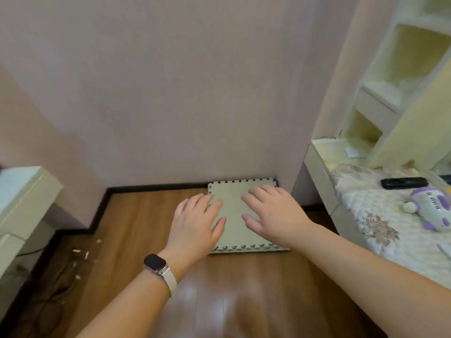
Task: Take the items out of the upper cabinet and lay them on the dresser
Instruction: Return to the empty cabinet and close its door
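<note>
My left hand (195,223) and my right hand (273,213) are stretched out side by side, palms down, fingers spread, and hold nothing. Below them a pale foam puzzle mat (234,228) lies on the wooden floor against the wall. At the right stands the cream dresser (319,167), its top covered by a quilted floral cloth (380,215). On the cloth lie a black remote (404,182) and a white and purple toy (429,208). Open cream shelves (380,93) rise above the dresser at the upper right; their contents are blurred.
A pale pink wall (170,93) fills the view ahead. At the left edge stands a cream piece of furniture (22,198). Dark cables and small light scraps (80,254) lie on the floor at its foot. A smartwatch (156,263) sits on my left wrist.
</note>
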Demonstrator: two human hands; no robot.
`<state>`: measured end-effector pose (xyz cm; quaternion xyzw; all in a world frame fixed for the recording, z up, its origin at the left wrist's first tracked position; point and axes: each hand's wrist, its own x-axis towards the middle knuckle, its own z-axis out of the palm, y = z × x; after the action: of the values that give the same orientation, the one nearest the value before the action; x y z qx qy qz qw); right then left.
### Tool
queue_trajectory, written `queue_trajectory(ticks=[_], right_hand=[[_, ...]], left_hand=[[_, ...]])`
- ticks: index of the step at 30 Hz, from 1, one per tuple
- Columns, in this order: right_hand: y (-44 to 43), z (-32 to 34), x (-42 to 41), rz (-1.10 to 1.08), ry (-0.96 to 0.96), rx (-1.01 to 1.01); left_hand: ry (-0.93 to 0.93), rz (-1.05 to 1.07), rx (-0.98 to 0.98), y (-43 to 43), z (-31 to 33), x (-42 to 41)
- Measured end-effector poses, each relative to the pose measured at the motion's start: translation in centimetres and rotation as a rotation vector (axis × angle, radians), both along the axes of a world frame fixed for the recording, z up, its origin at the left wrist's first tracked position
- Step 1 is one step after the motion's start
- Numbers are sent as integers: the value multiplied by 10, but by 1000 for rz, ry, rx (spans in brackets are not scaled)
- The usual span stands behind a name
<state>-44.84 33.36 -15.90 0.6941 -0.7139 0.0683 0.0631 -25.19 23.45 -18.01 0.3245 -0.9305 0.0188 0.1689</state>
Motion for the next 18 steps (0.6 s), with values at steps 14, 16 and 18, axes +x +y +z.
queue_trajectory(ticks=[14,16,18], right_hand=[[-177,10,130,443,-6,-58],[-206,6,140,491,-33,-62],[-238,3,147,530,-53,-58]], left_hand=[[18,470,68,-81,6,165],[3,534,66,-95,9,173],[-12,591,57,-114,13,179]])
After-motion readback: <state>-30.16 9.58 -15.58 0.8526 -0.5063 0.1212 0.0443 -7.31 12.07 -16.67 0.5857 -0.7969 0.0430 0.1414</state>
